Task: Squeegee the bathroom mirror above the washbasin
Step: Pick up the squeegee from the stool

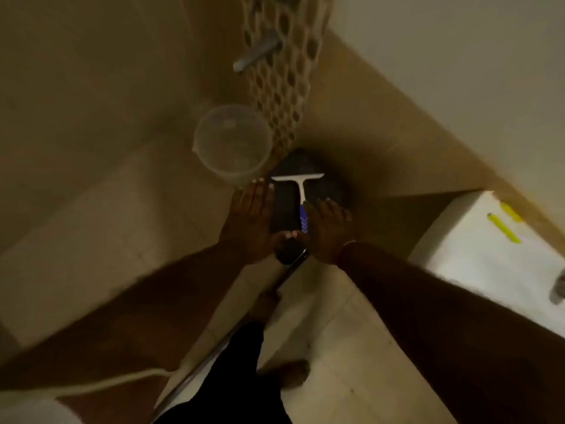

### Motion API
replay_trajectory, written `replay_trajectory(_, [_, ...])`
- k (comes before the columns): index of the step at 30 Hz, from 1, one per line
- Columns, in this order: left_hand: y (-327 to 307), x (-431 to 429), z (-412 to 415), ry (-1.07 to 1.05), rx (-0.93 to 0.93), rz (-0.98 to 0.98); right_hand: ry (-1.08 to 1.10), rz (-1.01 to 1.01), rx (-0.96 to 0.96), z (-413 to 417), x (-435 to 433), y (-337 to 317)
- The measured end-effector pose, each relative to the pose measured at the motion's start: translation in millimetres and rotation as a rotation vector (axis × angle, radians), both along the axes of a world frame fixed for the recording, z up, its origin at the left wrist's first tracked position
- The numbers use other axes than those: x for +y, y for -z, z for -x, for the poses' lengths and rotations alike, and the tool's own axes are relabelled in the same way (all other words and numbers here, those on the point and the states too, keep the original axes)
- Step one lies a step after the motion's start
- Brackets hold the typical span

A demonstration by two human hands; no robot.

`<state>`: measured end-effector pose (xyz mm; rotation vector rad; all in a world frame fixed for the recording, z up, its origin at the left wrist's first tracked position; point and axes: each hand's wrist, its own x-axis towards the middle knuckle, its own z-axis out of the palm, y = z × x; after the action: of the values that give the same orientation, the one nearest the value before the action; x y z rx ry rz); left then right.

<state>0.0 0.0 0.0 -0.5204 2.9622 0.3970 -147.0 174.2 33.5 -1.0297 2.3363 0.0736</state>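
A squeegee [301,191] with a white blade and a blue ribbed handle lies on a dark, flat object [284,215] on the floor by the wall corner. My left hand [250,218] is stretched out flat to the left of it, palm down, holding nothing. My right hand [327,228] is also flat, just right of the blue handle, with its edge against or very near the handle. The two thumbs meet below the handle. The mirror and the washbasin are not in view.
A clear plastic bucket [234,145] stands on the floor just beyond my left hand, under a metal tap [256,53] on a patterned tile strip. A white toilet tank [489,255] with yellow items sits at the right. My bare feet [293,374] show below.
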Motion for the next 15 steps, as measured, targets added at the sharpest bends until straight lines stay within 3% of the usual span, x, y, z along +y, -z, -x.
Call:
replay_trajectory(6, [83.0,3.5,9.1,-0.053,-0.162,-0.096,0.069,-0.159,-0.180,9.6,-17.1,92.7])
replay_trajectory(15, [169.5,-1.1,6.6,0.040,-0.271,-0.084,0.144,-0.168,-0.159,39.9,-51.8,191.4])
